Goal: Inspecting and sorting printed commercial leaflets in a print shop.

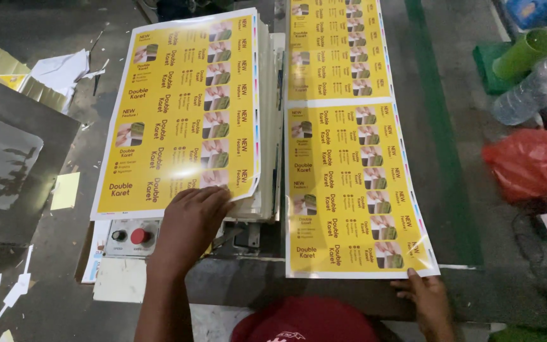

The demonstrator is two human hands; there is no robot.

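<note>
Dim print-shop floor, grey machine surface (235,278). Left hand (191,221) lies flat, fingers spread, pinning the yellow sheet stack (178,107). Right of the stack, right hand (427,297) pinches the loose sheet's (349,190) near corner, steadying it.

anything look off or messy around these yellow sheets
Mostly tidy. The stack of yellow printed sheets sits slightly skewed, its near corner under the left hand. The single sheet held by the right hand bows a little. Paper scraps litter the floor at left.
</note>
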